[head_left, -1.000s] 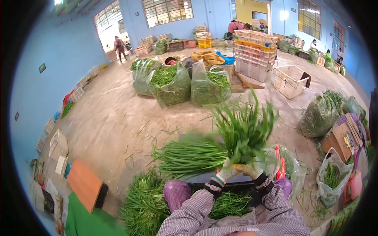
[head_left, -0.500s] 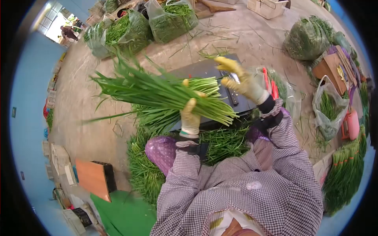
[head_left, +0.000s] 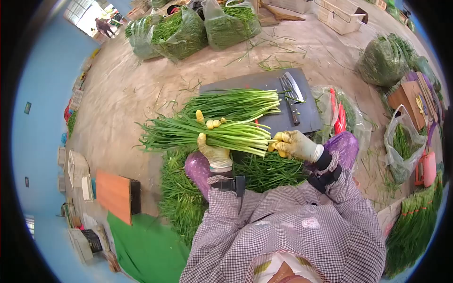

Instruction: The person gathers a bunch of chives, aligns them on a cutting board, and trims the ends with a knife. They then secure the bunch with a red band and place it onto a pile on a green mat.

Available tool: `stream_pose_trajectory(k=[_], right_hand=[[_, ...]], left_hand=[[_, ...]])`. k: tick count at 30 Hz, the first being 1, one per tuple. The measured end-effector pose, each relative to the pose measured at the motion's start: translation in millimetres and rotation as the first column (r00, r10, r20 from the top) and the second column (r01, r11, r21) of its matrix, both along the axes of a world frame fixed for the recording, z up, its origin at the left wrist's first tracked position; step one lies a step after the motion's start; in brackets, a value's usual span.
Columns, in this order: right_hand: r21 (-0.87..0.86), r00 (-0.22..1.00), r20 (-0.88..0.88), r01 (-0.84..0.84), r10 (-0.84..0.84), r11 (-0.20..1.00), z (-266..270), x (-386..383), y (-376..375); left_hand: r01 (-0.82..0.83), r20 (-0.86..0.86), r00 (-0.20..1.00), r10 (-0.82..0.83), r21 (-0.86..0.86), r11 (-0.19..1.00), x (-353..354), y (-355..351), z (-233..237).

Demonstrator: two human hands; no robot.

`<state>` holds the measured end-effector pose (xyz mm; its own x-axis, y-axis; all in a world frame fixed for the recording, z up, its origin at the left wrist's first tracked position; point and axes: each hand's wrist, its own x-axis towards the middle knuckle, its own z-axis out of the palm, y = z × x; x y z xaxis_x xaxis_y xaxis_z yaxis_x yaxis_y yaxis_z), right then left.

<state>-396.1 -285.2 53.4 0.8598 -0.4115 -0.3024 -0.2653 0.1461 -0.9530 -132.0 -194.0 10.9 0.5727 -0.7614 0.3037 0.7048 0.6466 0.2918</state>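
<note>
My left hand [head_left: 213, 153], in a yellow-stained glove, is wrapped round a bunch of long green stalks [head_left: 179, 133], their pale ends pointing right. My right hand [head_left: 292, 144], gloved too, has its fingers pinched together at the pale stalk ends; whether it grips a stalk is too small to tell. Behind the held bunch, a second bunch [head_left: 236, 101] lies on a dark board [head_left: 264, 81]. Two knives [head_left: 293, 96] with dark handles rest on the board's right part.
Loose greens [head_left: 181, 198] lie around my knees. Red strips [head_left: 339, 118] sit on plastic right of the board. Filled bags [head_left: 179, 37] stand at the back, a crate [head_left: 337, 19] at back right, an orange panel [head_left: 113, 195] at left, and an open bag [head_left: 401, 141] at right.
The held bunch has come down and lies flatter, apart from the bunch on the board. My right hand has moved down from above the board to the stalk ends, its fingers closing.
</note>
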Motion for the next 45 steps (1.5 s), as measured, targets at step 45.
stream_pose_trajectory(k=[45], right_hand=[[0.036, 0.972, -0.093, -0.213, 0.216, 0.976, -61.1, 93.7, -26.0]], left_hand=[[-0.081, -0.275, 0.935, 0.222, 0.445, 0.892, 14.4, -21.3, -39.1]])
